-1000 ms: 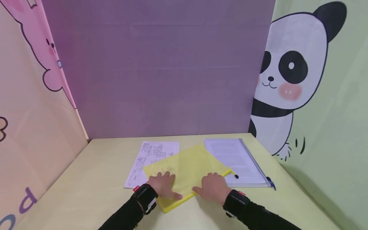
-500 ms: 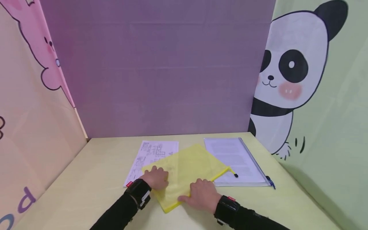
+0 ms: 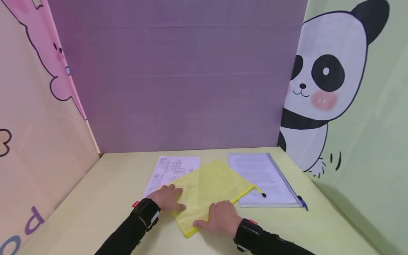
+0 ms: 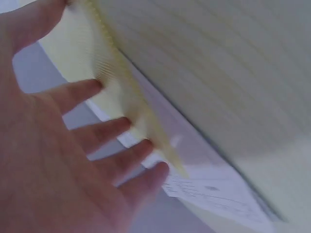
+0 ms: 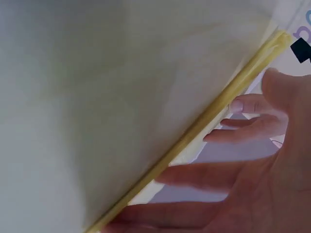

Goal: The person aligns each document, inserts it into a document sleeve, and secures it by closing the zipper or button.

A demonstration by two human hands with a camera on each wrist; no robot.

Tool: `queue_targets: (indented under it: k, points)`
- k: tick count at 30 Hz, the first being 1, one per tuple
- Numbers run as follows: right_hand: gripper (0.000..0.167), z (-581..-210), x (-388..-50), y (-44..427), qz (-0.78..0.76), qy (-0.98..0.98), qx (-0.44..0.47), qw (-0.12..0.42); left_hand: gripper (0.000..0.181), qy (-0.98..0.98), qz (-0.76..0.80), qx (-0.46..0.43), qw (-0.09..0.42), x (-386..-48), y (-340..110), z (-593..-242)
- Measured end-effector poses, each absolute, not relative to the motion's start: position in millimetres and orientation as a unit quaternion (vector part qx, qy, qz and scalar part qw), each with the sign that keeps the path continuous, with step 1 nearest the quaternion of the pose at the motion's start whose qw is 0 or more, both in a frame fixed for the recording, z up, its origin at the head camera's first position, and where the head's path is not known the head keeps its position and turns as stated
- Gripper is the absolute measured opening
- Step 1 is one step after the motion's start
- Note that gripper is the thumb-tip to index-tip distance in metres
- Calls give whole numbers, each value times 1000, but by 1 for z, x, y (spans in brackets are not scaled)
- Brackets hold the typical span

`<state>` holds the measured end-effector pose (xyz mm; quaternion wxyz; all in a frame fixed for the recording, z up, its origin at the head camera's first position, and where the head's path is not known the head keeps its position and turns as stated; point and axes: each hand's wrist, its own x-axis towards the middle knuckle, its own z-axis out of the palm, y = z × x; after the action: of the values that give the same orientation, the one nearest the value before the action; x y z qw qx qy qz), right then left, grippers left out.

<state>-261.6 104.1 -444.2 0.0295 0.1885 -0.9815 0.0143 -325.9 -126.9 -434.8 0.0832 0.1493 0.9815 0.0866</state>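
Note:
A thin yellow zip document pouch (image 3: pixel 211 180) lies slantwise on the table, its zipper edge toward the lower right and a black-tipped pull at the right end. My left hand (image 3: pixel 166 198) rests at the pouch's left edge with its fingers spread; in the left wrist view, the fingers (image 4: pixel 119 128) are fairly straight and touch the yellow edge. On the near zipper edge lies my right hand (image 3: pixel 222 217). In the right wrist view, its straight fingers (image 5: pixel 204 174) touch the yellow zipper strip (image 5: pixel 209 114), thumb apart. Where the fingers lie beneath the edge is hidden.
A printed sheet with diagrams (image 3: pixel 170 171) lies partly under the pouch at the back left. At the right is a clear zip folder of papers (image 3: pixel 264 184) with a dark blue pull. A purple panel (image 3: pixel 185 78) stands behind the table (image 3: pixel 121 177).
My left hand has moved left, from the middle of the pouch to its left edge. My right hand has slid along the zipper edge toward the near corner. The pouch has barely shifted.

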Motion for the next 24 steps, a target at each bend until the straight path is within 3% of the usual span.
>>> queue_targets:
  k: [6, 12, 15, 21, 24]
  points:
    - [83, -442, -260, 93, 23, -982, 188, -7, 80, 983, 83, 140, 81, -310, -116, -430]
    - [81, -437, -259, 91, 28, -978, 201, -49, 81, 987, 68, 141, 45, -297, -105, -426]
    - [74, -431, -261, 95, 46, -977, 199, -65, 83, 989, 55, 131, 32, -291, -98, -424]
    - [45, -419, -274, 114, 87, -968, 220, -80, 85, 994, 45, 100, 28, -285, -85, -426]
    - [46, -417, -285, 127, 91, -963, 238, -87, 81, 993, 41, 111, 28, -286, -82, -426]
